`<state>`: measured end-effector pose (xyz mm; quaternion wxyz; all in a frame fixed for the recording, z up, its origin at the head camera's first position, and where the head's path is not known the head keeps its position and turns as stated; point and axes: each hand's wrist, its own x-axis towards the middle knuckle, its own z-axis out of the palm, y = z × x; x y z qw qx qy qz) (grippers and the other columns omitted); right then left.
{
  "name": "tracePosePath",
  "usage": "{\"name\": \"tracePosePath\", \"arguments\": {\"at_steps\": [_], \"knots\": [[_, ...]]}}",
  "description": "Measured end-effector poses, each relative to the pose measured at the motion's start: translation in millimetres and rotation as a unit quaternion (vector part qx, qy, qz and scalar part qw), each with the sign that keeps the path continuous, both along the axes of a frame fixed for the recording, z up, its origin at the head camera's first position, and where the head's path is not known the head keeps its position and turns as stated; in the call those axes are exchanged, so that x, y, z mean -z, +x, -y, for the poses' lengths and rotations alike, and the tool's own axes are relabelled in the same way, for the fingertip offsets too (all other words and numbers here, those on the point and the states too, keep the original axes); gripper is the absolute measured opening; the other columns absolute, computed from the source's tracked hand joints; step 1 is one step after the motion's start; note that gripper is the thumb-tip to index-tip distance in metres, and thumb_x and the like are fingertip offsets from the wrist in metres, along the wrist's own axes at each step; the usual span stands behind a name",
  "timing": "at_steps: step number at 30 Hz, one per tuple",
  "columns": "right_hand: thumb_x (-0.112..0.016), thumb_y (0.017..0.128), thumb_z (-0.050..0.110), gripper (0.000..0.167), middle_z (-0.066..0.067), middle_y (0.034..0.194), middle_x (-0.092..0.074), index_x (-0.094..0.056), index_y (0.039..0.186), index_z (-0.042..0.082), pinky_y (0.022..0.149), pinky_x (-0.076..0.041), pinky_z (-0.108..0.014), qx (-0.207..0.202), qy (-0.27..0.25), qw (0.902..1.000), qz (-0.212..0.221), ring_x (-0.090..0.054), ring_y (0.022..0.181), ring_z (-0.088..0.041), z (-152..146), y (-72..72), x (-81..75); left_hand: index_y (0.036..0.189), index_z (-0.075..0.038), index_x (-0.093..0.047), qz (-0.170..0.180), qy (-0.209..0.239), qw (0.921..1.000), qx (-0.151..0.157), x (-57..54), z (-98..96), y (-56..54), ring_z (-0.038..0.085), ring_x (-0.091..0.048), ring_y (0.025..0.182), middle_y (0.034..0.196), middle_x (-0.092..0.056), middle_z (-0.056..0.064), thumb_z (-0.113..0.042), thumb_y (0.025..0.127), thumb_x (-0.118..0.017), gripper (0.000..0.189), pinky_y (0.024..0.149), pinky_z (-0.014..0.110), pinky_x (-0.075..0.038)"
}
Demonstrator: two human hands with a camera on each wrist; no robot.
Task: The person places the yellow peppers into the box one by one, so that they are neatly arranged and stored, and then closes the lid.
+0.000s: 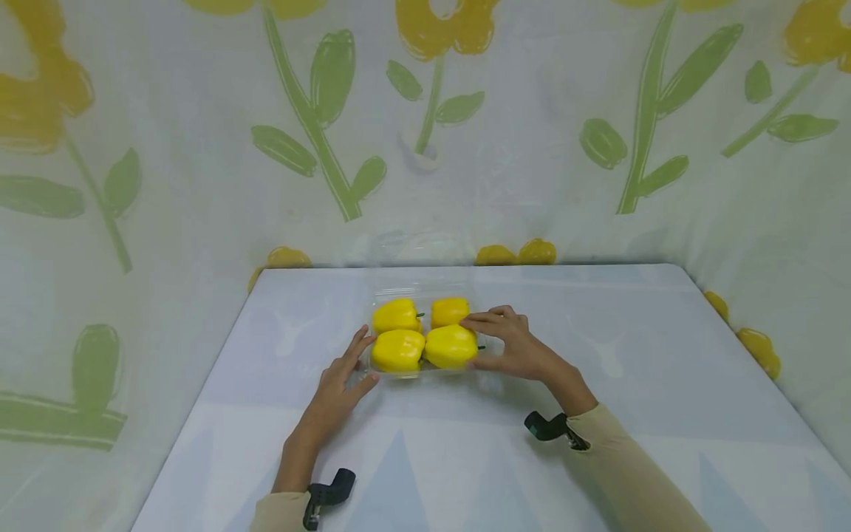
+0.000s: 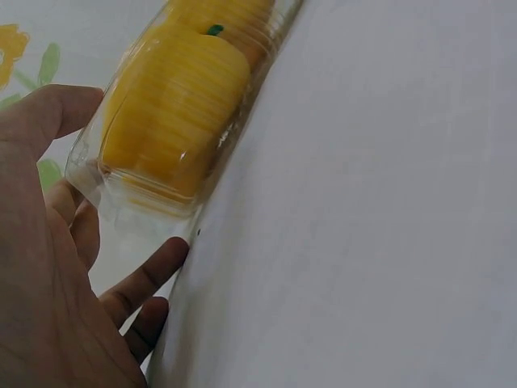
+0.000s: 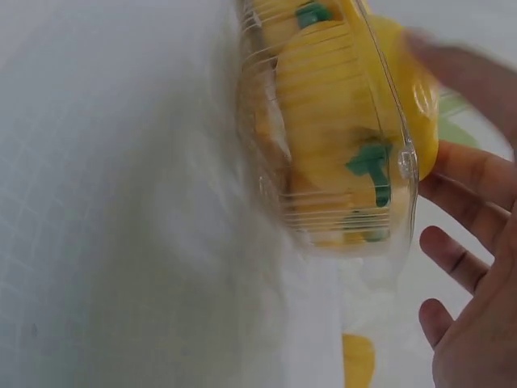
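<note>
In the head view, a clear plastic clamshell box (image 1: pixel 408 375) holds several yellow bell peppers (image 1: pixel 397 350) in two rows. Its transparent lid (image 1: pixel 420 255) stands raised at the back. My left hand (image 1: pixel 337 388) rests along the box's left side, thumb near the front corner and fingers spread. My right hand (image 1: pixel 518 346) holds the front right bell pepper (image 1: pixel 452 347), with fingers over its top and the thumb low at its right. The right wrist view shows a bell pepper (image 3: pixel 416 97) rising above the rim between thumb and fingers. The thumb there is blurred.
The box stands on a white table (image 1: pixel 598 369) with pale blue patterns, near its back edge. A curtain (image 1: pixel 518 148) printed with yellow flowers hangs behind and at the sides. Black camera mounts sit on the left wrist (image 1: pixel 329 493) and right wrist (image 1: pixel 552 427).
</note>
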<state>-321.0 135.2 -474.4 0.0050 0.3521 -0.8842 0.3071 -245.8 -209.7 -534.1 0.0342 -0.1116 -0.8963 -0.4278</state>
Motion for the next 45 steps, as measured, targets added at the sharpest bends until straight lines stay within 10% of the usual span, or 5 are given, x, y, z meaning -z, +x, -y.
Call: {"name": "tracePosePath", "arguments": {"at_steps": [13,24,28,35,45], "knots": [[-0.076,0.088,0.043,0.054,-0.003,0.132,-0.062,-0.067,0.133,0.016,0.088,-0.026,-0.048,0.029,0.051,0.9974,-0.041,-0.043,0.117,-0.024,10.0,3.1,-1.0,0.157,-0.04,-0.029,0.005,-0.003,1.0,-0.004,-2.7,3.9,1.0,0.019,-0.047,0.113,0.164,-0.013,-0.023,-0.045,0.1,-0.057,0.064,0.101,0.061,-0.023],[-0.073,0.091,0.039,0.058,-0.002,0.147,-0.052,-0.056,0.144,0.021,0.094,-0.03,-0.052,0.051,-0.054,0.9965,0.036,-0.038,0.125,-0.026,-2.9,12.1,30.7,0.156,-0.041,-0.029,0.017,0.004,0.9998,-0.007,10.3,0.6,4.3,0.017,-0.046,0.113,0.163,-0.012,-0.025,-0.05,0.099,-0.056,0.064,0.099,0.062,-0.026],[-0.067,0.097,0.039,0.051,0.0,0.139,-0.056,-0.057,0.141,0.016,0.096,-0.041,-0.048,0.15,-0.164,0.9726,0.068,-0.046,0.119,-0.022,-4.4,7.2,40.1,0.157,-0.039,-0.029,0.015,-0.001,0.9999,-0.006,9.6,-0.9,5.0,0.017,-0.046,0.114,0.163,-0.011,-0.024,-0.051,0.099,-0.055,0.065,0.1,0.063,-0.025],[-0.057,0.099,0.049,0.047,-0.003,0.116,-0.067,-0.064,0.127,0.012,0.086,-0.05,-0.023,0.33,-0.307,0.8782,0.16,-0.06,0.103,-0.018,-5.7,-10.4,55.6,0.157,-0.039,-0.029,0.005,-0.004,1.0,-0.005,4.3,-0.6,2.0,0.019,-0.047,0.115,0.163,-0.011,-0.024,-0.05,0.1,-0.055,0.064,0.101,0.064,-0.024],[-0.058,0.098,0.051,0.048,-0.004,0.115,-0.068,-0.065,0.125,0.011,0.093,-0.049,-0.029,0.315,-0.323,0.8734,0.184,-0.061,0.104,-0.019,1.4,-23.5,53.0,0.156,-0.041,-0.028,0.004,0.0,1.0,-0.008,1.6,-1.5,0.5,0.021,-0.047,0.119,0.163,-0.011,-0.024,-0.052,0.099,-0.055,0.064,0.104,0.063,-0.02]]}}
